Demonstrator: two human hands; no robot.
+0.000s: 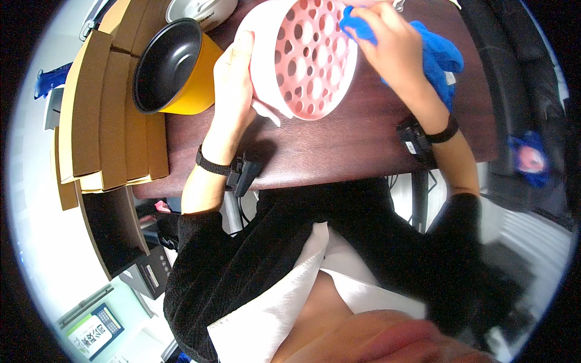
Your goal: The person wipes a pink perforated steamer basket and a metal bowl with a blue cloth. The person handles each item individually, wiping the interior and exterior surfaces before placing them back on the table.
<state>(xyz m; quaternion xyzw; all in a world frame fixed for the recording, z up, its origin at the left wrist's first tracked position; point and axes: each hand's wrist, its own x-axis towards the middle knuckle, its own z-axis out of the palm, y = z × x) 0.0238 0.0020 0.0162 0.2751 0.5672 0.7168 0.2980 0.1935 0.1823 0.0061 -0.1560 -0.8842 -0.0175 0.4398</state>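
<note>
The person wears a white shiny collar (260, 302) and a black top with loose sleeves (200, 266). Just past them is the front edge of a dark red-brown wooden table (315, 158). Each wrist has a black strap on it, the left strap (213, 164) and the right strap (445, 132), and each strap has a small black box.

Over the table is a round pink plastic basket (264, 63). It is tipped on its side, and its flat part, full of big and small round holes, faces right. I cannot tell if it touches the table.

The left hand (233, 81) grips the basket's outside wall on the left, thumb up; its other fingers are mostly hidden. The right hand (390, 48) is at the far right of the rim. Its fingers pinch a bit of a soft blue cloth (442, 51) there. The rest of the cloth lies bunched on the table, behind and beside that hand.

Left of the left hand, a yellow pot (204, 78) with a black inside leans over. Beside it, further left, stand brown cardboard boxes (118, 121). Farthest back is a white bowl (212, 14), cut off by the top edge.
</note>
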